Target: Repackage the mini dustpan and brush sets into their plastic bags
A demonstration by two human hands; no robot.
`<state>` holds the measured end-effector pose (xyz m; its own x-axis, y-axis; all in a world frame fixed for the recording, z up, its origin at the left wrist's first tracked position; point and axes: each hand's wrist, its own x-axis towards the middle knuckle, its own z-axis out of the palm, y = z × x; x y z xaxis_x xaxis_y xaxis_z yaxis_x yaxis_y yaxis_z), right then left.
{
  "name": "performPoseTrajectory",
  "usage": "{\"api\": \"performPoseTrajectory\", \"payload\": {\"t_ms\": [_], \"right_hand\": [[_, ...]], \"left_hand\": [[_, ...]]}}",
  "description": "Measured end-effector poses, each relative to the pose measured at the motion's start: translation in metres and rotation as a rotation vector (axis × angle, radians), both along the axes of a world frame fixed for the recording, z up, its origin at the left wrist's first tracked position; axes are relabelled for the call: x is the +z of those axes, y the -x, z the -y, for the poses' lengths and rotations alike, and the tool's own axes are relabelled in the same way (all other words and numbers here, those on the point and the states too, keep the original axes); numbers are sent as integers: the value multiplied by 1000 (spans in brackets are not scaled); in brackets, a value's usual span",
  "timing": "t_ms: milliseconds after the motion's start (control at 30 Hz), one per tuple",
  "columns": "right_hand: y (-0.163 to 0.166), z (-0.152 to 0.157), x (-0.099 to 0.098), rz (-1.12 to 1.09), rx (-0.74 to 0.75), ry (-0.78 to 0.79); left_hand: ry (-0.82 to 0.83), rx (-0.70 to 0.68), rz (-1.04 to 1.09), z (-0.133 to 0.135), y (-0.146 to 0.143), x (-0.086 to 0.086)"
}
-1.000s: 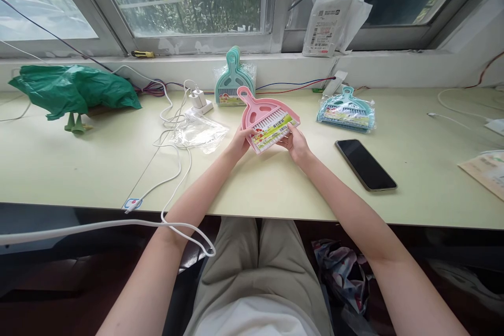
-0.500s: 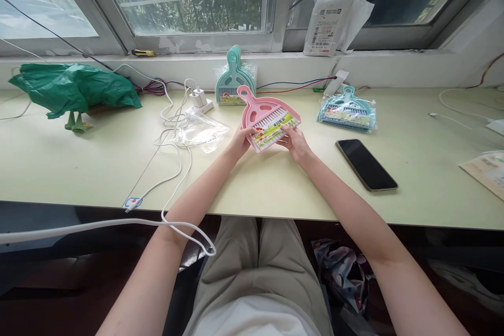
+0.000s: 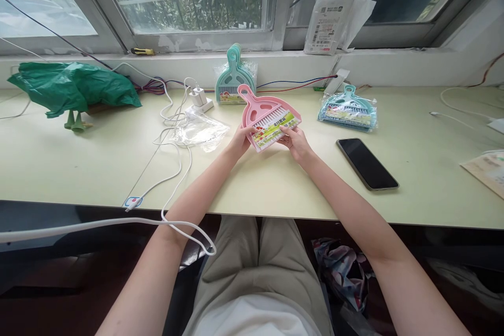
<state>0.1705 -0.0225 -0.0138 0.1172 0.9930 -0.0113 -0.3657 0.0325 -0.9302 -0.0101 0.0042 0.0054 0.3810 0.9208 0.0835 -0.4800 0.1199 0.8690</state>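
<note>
Between my hands a pink dustpan (image 3: 256,106) is held tilted above the table, its handle pointing away from me. A white-bristled brush with a printed label card (image 3: 271,128) lies across its front. My left hand (image 3: 241,140) grips the lower left edge, thumb on top. On the lower right, my right hand (image 3: 295,142) pinches the label side, thumb in front and fingers behind. Behind it, a stack of mint-green dustpans (image 3: 233,76) in clear wrap leans against the wall. More wrapped blue-green dustpan sets (image 3: 348,110) lie to the right.
A black phone (image 3: 367,164) lies right of my right arm. White cables (image 3: 179,168) run over the table and across my left forearm. Left of the pan are a clear plastic bag (image 3: 205,134), a charger (image 3: 198,97) and a green plastic bag (image 3: 74,86). A wrapped white package (image 3: 328,18) stands on the sill.
Both hands keep the same hold on the pink dustpan, which has barely shifted. The rest of the scene looks the same apart from a slight camera movement.
</note>
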Motion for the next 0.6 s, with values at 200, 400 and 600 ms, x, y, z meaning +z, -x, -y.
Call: {"api": "performPoseTrajectory", "payload": {"t_ms": [200,400,600], "right_hand": [[1,1,1,-2,-1,3],[0,1,1,-41,8,7],[3,3,3,-46,92,-25]], "left_hand": [[7,2,-3,0,-1,0],[11,-2,15,2,0,3],[31,8,23,2,1,5]]}}
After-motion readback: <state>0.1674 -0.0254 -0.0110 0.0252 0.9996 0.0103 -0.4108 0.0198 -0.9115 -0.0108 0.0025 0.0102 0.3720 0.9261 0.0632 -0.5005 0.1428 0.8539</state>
